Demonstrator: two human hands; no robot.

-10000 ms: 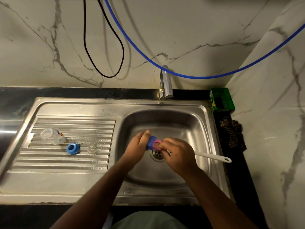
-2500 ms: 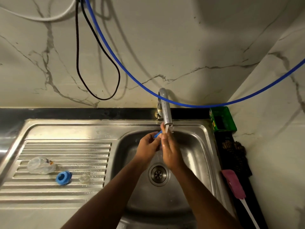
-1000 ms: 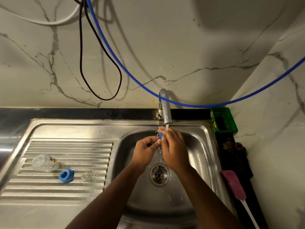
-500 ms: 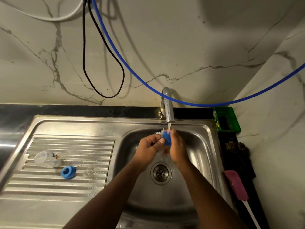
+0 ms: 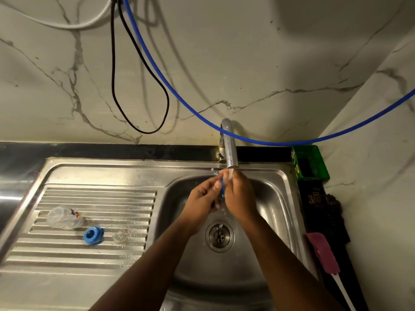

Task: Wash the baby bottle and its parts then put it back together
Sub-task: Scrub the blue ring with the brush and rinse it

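Observation:
Over the sink basin point(image 5: 276, 198), my left hand point(image 5: 202, 199) and my right hand point(image 5: 239, 196) hold a small blue bottle part point(image 5: 222, 189) between them, right under the running tap point(image 5: 230, 145). Only a sliver of the blue part shows between my fingers. On the ribbed drainboard point(image 5: 94, 205) at the left lie the clear bottle point(image 5: 64, 217) on its side, a blue screw ring point(image 5: 93, 235) and a clear teat point(image 5: 120, 236).
A pink bottle brush point(image 5: 323, 254) with a white handle lies on the dark counter right of the sink. A green box point(image 5: 310, 162) stands in the back right corner, a dark cloth point(image 5: 323, 205) below it. Blue hose and black cable hang on the marble wall.
Ten seconds ago I was scrubbing the blue part with the brush low in the basin. The brush now lies on the right counter, and my hands keep turning the part under the tap.

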